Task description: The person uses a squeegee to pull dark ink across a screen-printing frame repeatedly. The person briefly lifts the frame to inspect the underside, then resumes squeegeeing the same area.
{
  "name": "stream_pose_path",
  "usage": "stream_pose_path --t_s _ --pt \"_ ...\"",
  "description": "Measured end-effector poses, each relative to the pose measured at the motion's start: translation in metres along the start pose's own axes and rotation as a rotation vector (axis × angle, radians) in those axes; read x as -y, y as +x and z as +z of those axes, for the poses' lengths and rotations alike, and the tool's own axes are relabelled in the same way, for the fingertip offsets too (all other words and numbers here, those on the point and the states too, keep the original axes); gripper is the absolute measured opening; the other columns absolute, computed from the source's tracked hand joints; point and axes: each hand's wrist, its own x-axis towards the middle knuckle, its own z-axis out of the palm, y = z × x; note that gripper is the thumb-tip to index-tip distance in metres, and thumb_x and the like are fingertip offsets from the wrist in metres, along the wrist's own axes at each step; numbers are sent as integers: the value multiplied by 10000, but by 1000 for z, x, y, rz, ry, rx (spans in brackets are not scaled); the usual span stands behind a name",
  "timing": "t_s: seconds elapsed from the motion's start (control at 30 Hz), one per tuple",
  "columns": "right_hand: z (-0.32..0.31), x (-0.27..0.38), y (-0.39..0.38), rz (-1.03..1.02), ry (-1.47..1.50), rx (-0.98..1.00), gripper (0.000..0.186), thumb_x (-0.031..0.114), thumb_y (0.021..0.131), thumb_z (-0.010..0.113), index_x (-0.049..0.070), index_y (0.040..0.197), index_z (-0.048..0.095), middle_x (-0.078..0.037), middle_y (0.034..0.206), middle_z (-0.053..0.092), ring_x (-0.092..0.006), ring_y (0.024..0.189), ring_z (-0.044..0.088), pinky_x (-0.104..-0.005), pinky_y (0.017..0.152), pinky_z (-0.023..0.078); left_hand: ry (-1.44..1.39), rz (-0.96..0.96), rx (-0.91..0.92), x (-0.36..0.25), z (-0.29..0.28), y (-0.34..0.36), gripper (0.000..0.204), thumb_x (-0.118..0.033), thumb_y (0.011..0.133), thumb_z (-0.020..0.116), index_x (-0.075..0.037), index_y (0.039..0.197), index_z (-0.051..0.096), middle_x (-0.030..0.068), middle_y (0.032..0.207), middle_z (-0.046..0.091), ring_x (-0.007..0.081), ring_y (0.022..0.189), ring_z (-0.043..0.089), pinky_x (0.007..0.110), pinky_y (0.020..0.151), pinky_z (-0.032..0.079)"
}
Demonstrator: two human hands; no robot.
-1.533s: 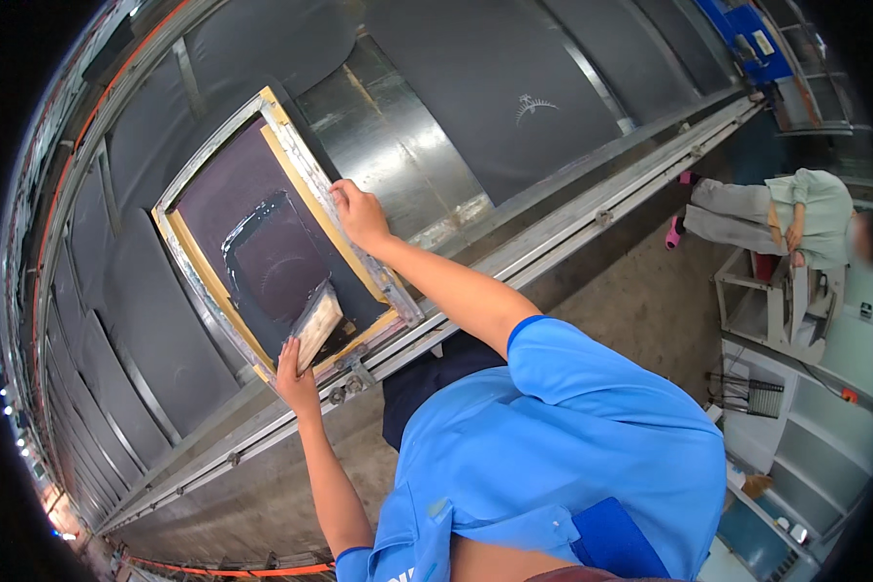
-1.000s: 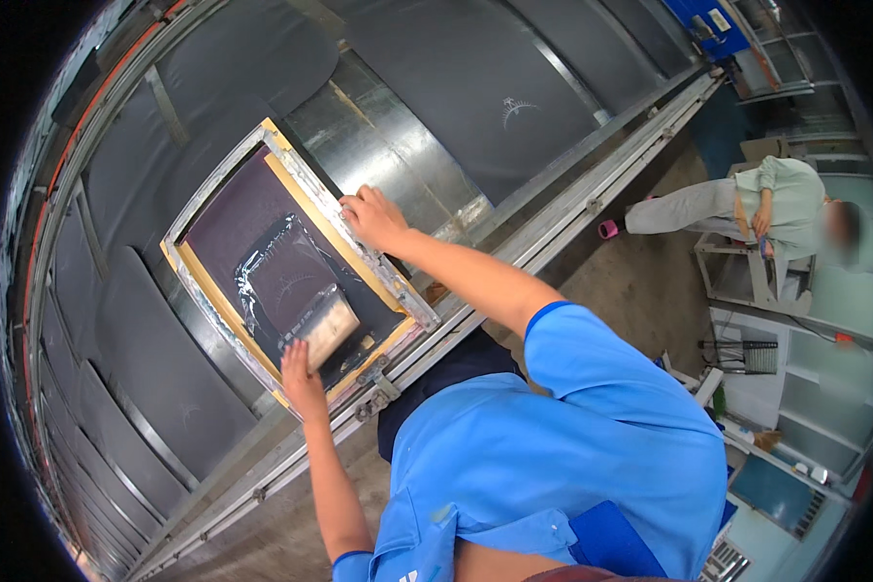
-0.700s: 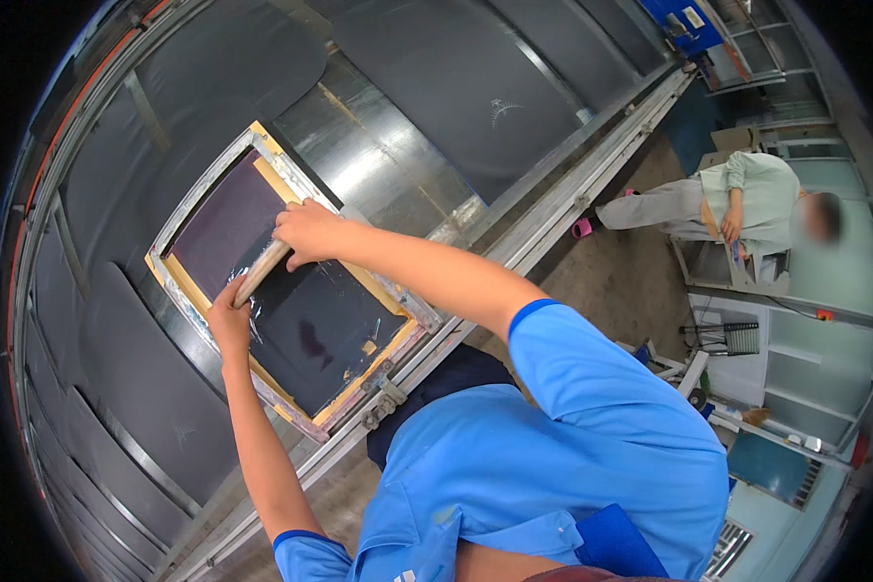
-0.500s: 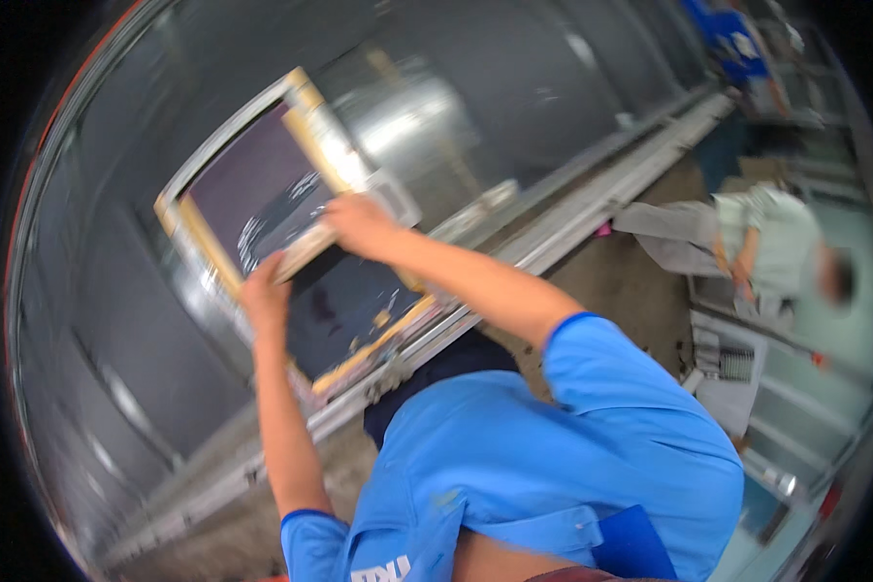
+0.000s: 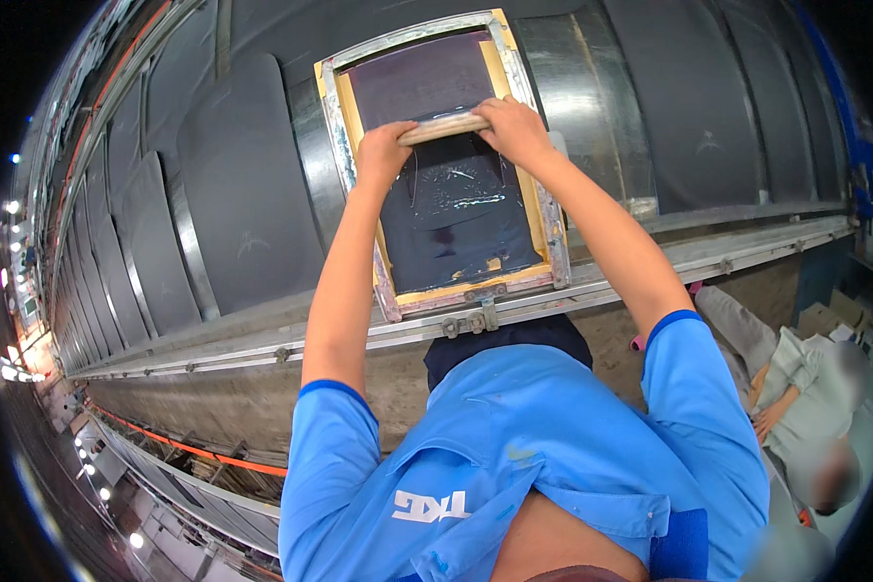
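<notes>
Both my hands grip the pale wooden handle of a squeegee (image 5: 444, 128), held crosswise over a screen-printing frame. My left hand (image 5: 383, 152) is closed round its left end and my right hand (image 5: 514, 129) round its right end. The metal frame (image 5: 560, 233) has yellowish tape along its inner edges and a dark mesh (image 5: 422, 73). Wet, shiny streaks lie on the mesh on my side of the squeegee. The squeegee's lower edge is hard to make out against the dark surface.
The frame lies on a long table with dark grey panels (image 5: 247, 184) and shiny strips between them. A metal rail (image 5: 640, 276) with clamps runs along its near edge. At the lower right sits another person (image 5: 795, 373) in pale clothes. Orange-edged racks (image 5: 194, 448) stand at the lower left.
The view has turned, so the frame now stands more upright in the picture. The squeegee, still in both hands, has moved toward the frame's far end; the wet streaks now lie nearer me than it.
</notes>
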Motion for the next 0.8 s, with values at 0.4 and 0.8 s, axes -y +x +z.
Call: stream_pose_path --t_s 0.4,0.8 --pt "4 63 -150 141 89 148 443 77 751 766 71 1181 661 -69 1198 662 -305 1070 610 -447 925 504 -47 14 72 -35 31 -147 480 77 661 687 -85 1106 764 114 1177 736 297 1107 691 389 975 550" --pt "22 -83 -113 685 472 -269 337 347 932 696 156 1209 711 -171 1010 704 -319 946 650 -433 867 497 162 -37 -21 -65 33 -197 542 -1 646 763 -188 1155 754 -3 1261 688 234 1213 596 436 1026 421"
